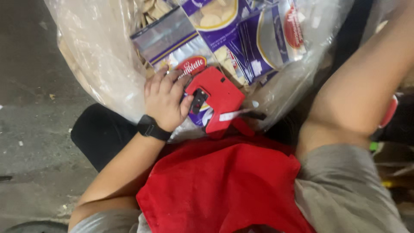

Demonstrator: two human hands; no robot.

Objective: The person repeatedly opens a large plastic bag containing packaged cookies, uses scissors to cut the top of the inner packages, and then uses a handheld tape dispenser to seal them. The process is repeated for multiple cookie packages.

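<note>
left hand (164, 100): wrapped round the grip of the red price gun (217, 102), fingers curled over the top, thumb tucked by the black trigger part. Black watch (152, 127) on that wrist.

right hand: honestly can't tell. My arm goes up and off the top right corner, so the hand itself is out of shot. No clue if it's open or holding anything.

price gun: sits low in the mouth of the big clear bag (99, 60), nose pointing right, pressed against a packet. A white label strip (233, 115) sticks out of the front end.

packets (241, 39): purple and white snack packs with clear windows, round pale crackers showing through. A pile of them in the bag, tilted every which way. The one under the gun is mostly hidden by it.

step: looks to me like I'm mid-labelling, gun down on a pack.

next move: I'd guess it needs the gun's nose flat on a smooth bit of wrapper and a firm squeeze, and the pack not sliding around on the loose pile.

me: red apron (220, 185) over a grey shirt, bag right up against my lap.

floor (34, 129): grey concrete, scuffed, a few crumbs and bits on the left.

room: dim, not much else to see. Some clutter at the right edge, too blurry to call.
</note>
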